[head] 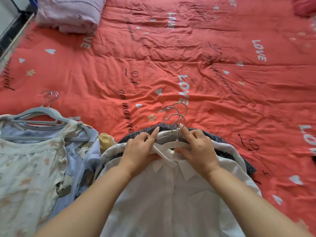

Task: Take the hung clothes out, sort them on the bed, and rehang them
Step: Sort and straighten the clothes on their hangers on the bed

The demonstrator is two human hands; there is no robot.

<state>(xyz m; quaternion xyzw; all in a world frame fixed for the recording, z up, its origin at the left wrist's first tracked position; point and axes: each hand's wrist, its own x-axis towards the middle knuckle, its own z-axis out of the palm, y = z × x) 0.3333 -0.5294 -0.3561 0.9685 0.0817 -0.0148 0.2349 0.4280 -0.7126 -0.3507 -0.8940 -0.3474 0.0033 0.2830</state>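
At lower centre of the frame, the left hand point(142, 145) curls its fingers round one sloping arm of a white hanger point(172, 144), index finger held straight. The right hand point(196, 146) grips the other arm, thumb beneath, its index finger lying against a hook's stem. Three thin, curved metal hooks point(177, 113) rise just above the hands.

The hanger sits in the collar of a smooth white shirt point(171, 194), spread flat over a dark speckled knit garment point(136, 132).

At lower left lie matte grey hangers point(42, 115) on a crinkled cream floral top point(25, 168), over a pale blue cartoon-print garment point(82, 151).

All rests on a wrinkled coral bedspread point(188, 57) printed with "LOVE" and hearts. A folded lilac quilt point(68, 14) is at upper left.
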